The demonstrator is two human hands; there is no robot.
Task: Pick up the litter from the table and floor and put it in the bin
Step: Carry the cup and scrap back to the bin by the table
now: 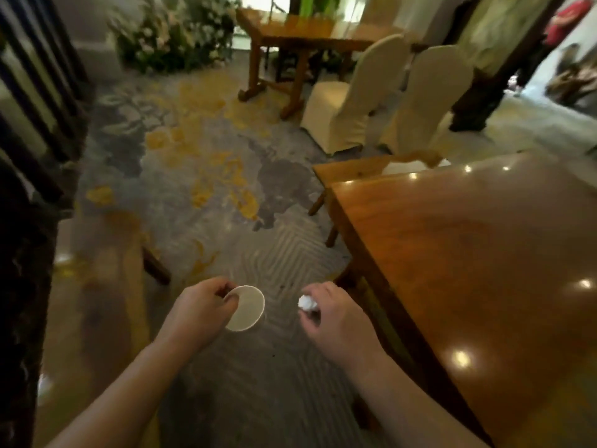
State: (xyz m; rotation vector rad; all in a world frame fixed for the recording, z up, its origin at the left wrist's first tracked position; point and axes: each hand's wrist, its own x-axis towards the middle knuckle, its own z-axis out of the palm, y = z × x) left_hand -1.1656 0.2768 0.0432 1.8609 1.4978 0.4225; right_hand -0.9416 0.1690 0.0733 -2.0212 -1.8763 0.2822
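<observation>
Holding paper cup point(246, 308) in left hand point(201, 308), crumpled paper point(307, 302) in right hand point(332, 313).

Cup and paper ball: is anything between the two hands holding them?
Nothing. In the head view only bare carpet shows between the cup in the left hand and the paper ball in the right hand.

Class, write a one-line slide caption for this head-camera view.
Left hand pinches a paper cup by its rim, right hand grips crumpled paper, above patterned carpet beside a wooden table.
</observation>
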